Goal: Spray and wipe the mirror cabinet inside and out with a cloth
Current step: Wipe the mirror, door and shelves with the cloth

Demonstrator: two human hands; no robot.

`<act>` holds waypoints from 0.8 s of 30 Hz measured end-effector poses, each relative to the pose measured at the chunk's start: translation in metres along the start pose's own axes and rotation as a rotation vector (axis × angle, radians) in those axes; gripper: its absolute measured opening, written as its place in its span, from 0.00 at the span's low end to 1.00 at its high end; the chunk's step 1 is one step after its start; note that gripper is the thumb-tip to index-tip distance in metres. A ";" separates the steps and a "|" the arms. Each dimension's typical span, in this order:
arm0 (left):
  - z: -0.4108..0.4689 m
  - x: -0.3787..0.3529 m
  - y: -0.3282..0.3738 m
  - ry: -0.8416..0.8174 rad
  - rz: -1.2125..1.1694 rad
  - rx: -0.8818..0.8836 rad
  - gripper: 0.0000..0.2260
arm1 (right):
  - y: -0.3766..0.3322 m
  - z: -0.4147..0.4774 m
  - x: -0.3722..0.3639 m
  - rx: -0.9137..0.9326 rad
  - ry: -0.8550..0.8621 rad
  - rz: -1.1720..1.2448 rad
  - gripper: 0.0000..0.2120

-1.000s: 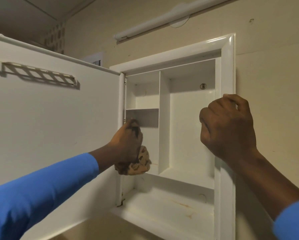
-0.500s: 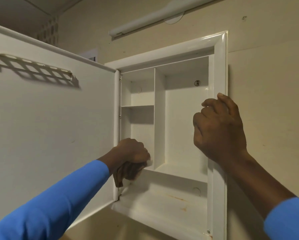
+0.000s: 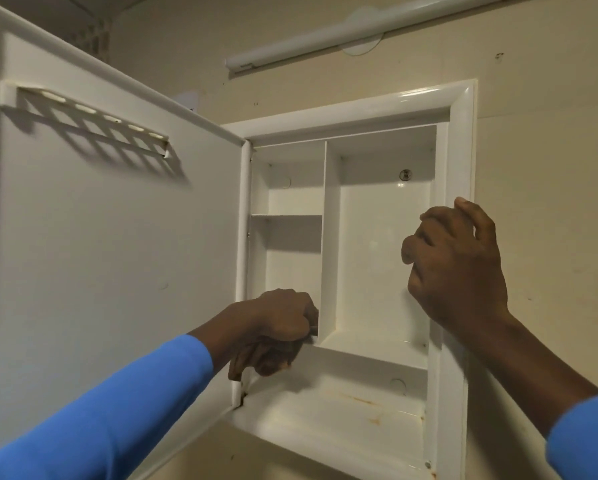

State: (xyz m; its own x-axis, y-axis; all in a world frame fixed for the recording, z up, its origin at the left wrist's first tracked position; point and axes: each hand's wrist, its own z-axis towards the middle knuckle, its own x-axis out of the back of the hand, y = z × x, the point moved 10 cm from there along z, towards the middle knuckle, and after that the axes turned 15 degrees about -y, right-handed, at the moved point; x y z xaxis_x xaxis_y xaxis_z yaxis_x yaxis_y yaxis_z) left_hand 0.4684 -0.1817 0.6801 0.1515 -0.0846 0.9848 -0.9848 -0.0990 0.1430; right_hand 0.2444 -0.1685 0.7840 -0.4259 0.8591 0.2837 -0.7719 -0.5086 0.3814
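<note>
The left hand is clenched around the bunched brown cloth, which bulges out just below its curled fingers. Hand and cloth sit at the foot of the lower-left compartment of the mirror cabinet, against the upright divider and near the hinge of the open door. The right hand is raised before the cabinet's right frame, its fingers curled in on nothing visible. Whether it touches the frame cannot be told.

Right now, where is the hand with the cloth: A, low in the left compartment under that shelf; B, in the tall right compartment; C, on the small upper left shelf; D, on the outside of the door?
A: the left hand grips the cloth at the floor of the left compartment, beside the divider.
</note>
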 end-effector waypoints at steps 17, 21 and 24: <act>-0.023 -0.025 -0.026 0.101 0.615 0.231 0.10 | -0.004 -0.003 -0.001 -0.001 -0.020 -0.039 0.16; -0.001 -0.022 -0.024 -0.009 0.759 0.380 0.10 | -0.007 -0.003 -0.004 0.016 -0.062 -0.071 0.15; 0.011 -0.009 -0.024 -0.109 0.634 0.425 0.13 | -0.011 -0.005 -0.010 0.053 -0.112 -0.128 0.11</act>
State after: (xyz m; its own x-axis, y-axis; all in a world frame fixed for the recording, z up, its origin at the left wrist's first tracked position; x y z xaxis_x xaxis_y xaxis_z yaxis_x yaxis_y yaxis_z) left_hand 0.4917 -0.1892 0.6669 -0.4020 -0.3470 0.8473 -0.7720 -0.3691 -0.5175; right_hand 0.2551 -0.1714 0.7727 -0.2686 0.9067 0.3252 -0.7893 -0.4007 0.4653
